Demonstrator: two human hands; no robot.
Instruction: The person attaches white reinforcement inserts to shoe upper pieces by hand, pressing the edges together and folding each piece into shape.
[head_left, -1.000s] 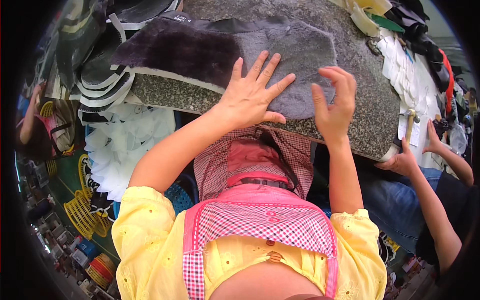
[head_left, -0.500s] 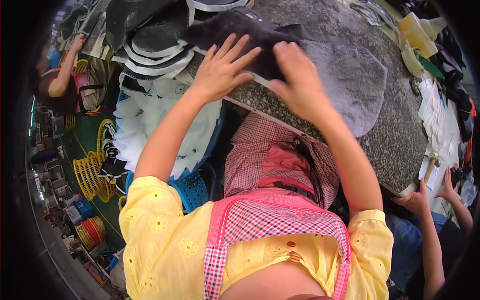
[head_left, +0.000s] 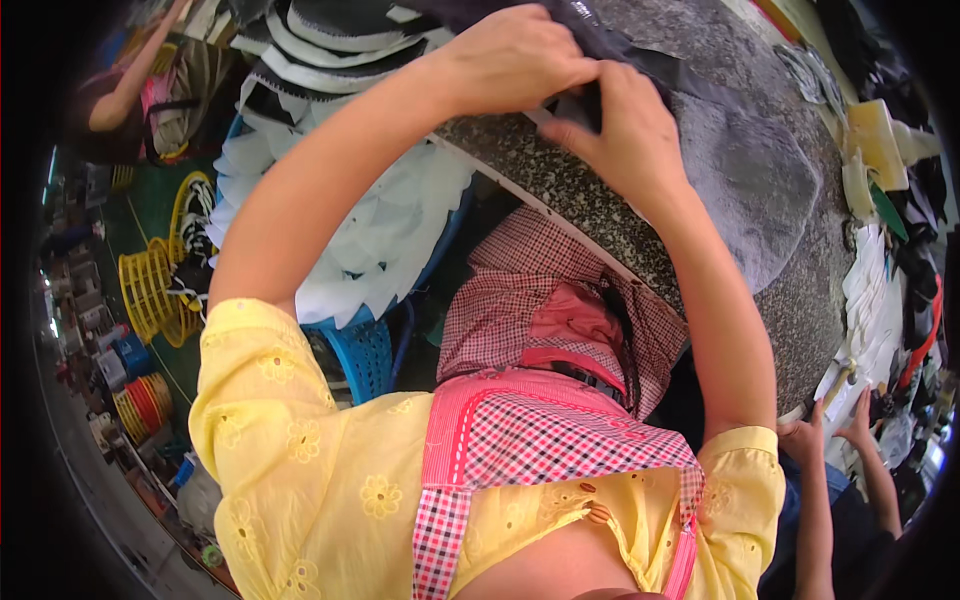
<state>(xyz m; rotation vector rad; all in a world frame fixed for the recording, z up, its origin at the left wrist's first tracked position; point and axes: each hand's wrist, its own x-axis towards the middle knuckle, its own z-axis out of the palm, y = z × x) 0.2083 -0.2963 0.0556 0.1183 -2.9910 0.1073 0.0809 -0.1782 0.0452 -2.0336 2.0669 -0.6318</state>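
Worker's L hand [head_left: 520, 62]: top centre of frame, fingers curled down over the dark end of a two-tone plush fabric panel [head_left: 752, 185], blackish at L, grey at R. R hand [head_left: 632, 130]: just R of it, fingertips meeting those of L hand, thumb spread apart from fingers, dark matl. showing in the gap. Whether either hand pinches the panel, can't tell; fingertips partly hidden, some blur. Panel lies upper centre to upper R, on a speckled grey stone slab [head_left: 800, 315].

Markings: small pale print [head_left: 582, 12] on panel's dark edge strip, top of frame, too small to read.

Surroundings: stack of curved black pieces w/ white edging [head_left: 345, 42], upper L, near L hand. Below it, pile of thin white petal-shaped sheets [head_left: 385, 235] in a blue tub, beside a blue perforated plastic basket [head_left: 368, 358]. Yellow openwork plastic basket [head_left: 145, 290] at far L. Upper R: pale yellow plastic container [head_left: 877, 145]; below it, overlapping white pieces [head_left: 868, 300].

Worker wears pink-trimmed check apron [head_left: 570, 432] over pale yellow embroidered blouse [head_left: 300, 400]. Co-worker's two hands [head_left: 803, 438] at lower R, near slab edge. Another person's arm [head_left: 143, 75], upper L.
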